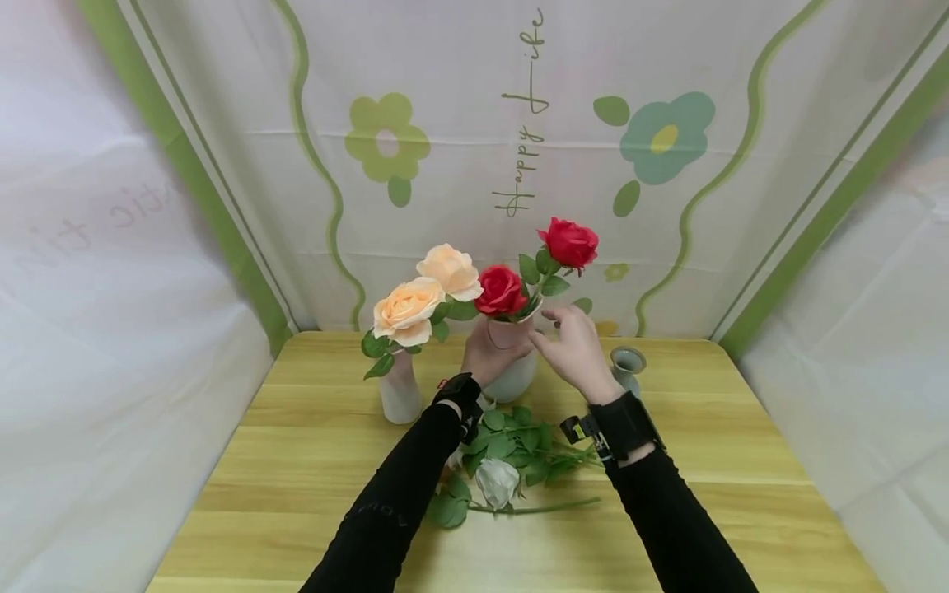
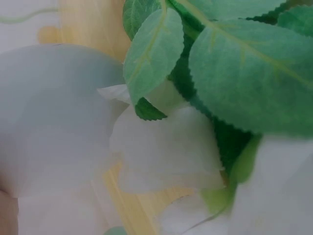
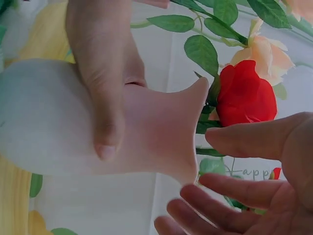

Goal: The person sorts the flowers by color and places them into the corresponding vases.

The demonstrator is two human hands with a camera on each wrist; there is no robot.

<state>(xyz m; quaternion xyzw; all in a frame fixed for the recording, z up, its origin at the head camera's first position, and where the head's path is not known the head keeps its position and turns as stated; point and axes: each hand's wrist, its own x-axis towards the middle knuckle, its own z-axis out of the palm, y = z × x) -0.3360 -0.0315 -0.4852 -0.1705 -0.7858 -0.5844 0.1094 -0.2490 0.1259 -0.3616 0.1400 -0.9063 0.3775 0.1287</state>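
From my remote station I see the pink-necked vase (image 1: 516, 380) standing towards the back of the wooden table (image 1: 712, 461), two red roses (image 1: 569, 243) rising from its mouth. I watch the left hand (image 1: 491, 356) grip the neck, its thumb laid across the pink part. The right hand (image 1: 577, 352) holds nothing: its thumb and fingers are spread around the rim, though I cannot tell whether they touch it. To the left of it I have a slim white vase (image 1: 400, 395) with two peach roses (image 1: 408, 311); to the right, a small grey vase (image 1: 628, 362). Nearer me, between the forearms, lie leafy stems (image 1: 511, 441) and a white rose (image 1: 497, 483). Behind everything I make out a printed cloth (image 1: 460, 74) lettered "Happy Life".
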